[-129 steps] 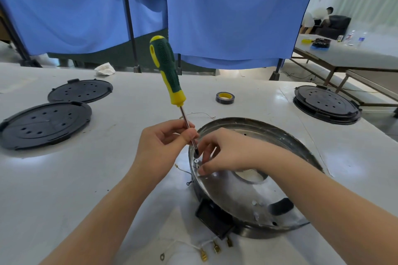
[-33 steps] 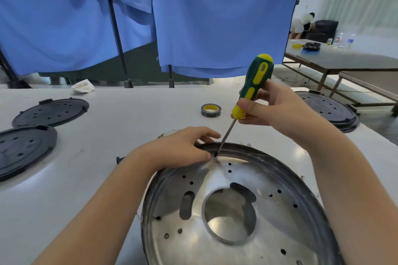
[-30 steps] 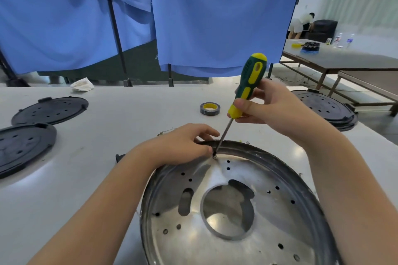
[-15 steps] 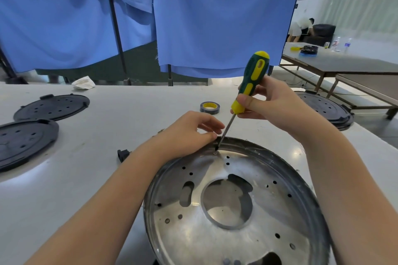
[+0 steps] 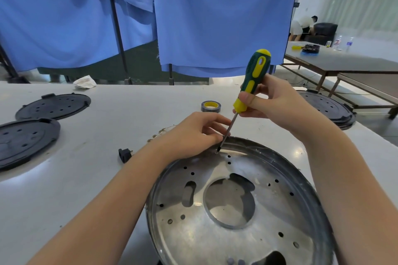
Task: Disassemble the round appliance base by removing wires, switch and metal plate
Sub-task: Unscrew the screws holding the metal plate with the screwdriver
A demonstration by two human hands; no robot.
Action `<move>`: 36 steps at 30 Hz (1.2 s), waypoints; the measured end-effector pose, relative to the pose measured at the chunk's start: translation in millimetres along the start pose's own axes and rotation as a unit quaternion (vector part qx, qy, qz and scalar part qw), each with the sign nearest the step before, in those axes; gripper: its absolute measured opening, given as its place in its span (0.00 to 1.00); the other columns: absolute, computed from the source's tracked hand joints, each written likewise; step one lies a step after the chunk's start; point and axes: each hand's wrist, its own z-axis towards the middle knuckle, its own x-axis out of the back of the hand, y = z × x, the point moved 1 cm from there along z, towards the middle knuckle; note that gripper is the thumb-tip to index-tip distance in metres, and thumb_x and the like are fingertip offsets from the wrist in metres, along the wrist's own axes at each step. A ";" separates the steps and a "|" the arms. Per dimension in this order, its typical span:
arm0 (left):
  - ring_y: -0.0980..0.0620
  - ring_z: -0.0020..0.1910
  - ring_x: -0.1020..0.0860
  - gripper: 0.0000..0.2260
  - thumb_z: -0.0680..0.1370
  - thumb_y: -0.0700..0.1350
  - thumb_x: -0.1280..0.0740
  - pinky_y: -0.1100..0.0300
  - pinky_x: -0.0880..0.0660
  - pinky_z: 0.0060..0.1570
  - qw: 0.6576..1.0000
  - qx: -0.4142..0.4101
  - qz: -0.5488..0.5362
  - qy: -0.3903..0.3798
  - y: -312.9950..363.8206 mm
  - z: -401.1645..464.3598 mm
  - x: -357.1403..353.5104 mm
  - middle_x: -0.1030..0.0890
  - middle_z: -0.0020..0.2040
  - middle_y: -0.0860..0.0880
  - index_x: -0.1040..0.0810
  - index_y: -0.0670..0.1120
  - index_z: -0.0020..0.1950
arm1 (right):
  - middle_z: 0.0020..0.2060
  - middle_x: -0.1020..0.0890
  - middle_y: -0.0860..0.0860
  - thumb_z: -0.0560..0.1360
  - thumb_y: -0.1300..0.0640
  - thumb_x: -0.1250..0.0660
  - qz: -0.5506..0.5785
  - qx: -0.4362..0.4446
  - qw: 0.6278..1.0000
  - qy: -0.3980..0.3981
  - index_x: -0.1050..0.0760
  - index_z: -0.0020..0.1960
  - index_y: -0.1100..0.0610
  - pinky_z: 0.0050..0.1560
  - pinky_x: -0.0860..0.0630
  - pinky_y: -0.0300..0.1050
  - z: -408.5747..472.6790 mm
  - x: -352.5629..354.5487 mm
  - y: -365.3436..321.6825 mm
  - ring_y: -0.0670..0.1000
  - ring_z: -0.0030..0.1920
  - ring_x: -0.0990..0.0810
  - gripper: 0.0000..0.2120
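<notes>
- round appliance base (image 5: 323,189) sits on the white table (image 5: 86,178) at near centre-right, open side up; dark outer rim, shiny metal plate (image 5: 193,232) inside it with a big central cutout, a slot left of that, and scattered small holes
- right hand (image 5: 277,103) grips the screwdriver (image 5: 252,84) by the lower, yellow end of its green/yellow handle; thumb on the near side, fingers (image 5: 263,88) curled round the far side; tool tilted, handle leaning up and right, shaft running down-left
- screwdriver tip sits at a small screw (image 5: 216,152) on the far edge of the plate, just inside the rim; whether the tip is seated in the head is too small to tell
- left hand (image 5: 193,133) rests on the far-left rim, fingers curled loosely, fingertips right beside the shaft near the tip; cannot tell if they pinch the shaft or just touch it
- small black plug-like part (image 5: 124,155) lies on the table just left of the left forearm; a thin wire (image 5: 160,131) shows beyond the left wrist
- roll of dark tape (image 5: 211,106) with yellow core on the table beyond the hands
- two black perforated round covers (image 5: 53,106) at left, one nearer, one further; a stack of similar black discs (image 5: 327,107) at far right, partly behind the right wrist
- crumpled white rag (image 5: 84,82) at the far table edge; blue curtains (image 5: 215,17) hung behind
- another person (image 5: 301,27) bent over in the far right background, near a second table (image 5: 344,62)
</notes>
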 end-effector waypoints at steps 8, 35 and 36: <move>0.59 0.50 0.18 0.15 0.79 0.38 0.35 0.67 0.23 0.51 1.000 -0.007 -0.009 -0.005 -1.1 -0.7 -0.9 0.16 0.51 0.55 0.23 0.53 0.62 | 0.51 0.21 0.57 0.74 0.55 0.29 -0.020 0.019 1.000 0.004 0.26 0.51 0.52 0.45 0.17 0.44 2.3 -6.5 2.4 0.54 0.44 0.15 0.08; 0.57 0.45 0.17 0.08 0.78 0.40 0.34 0.54 0.22 0.56 1.000 -0.014 0.004 0.021 -4.8 -0.3 1.5 0.15 0.43 0.52 0.20 0.53 0.48 | 0.41 0.20 0.48 0.66 0.45 0.23 -0.083 0.093 0.988 0.091 0.26 0.48 0.51 0.43 0.17 0.51 0.9 -27.8 1.8 0.51 0.39 0.16 0.18; 0.57 0.44 0.17 0.08 0.78 0.41 0.34 0.53 0.22 0.56 1.000 -0.012 0.010 0.024 -4.9 0.1 1.5 0.15 0.43 0.53 0.20 0.54 0.48 | 0.41 0.20 0.47 0.66 0.47 0.23 -0.082 0.094 0.988 0.089 0.26 0.48 0.49 0.43 0.17 0.49 1.5 -27.5 2.2 0.49 0.39 0.16 0.16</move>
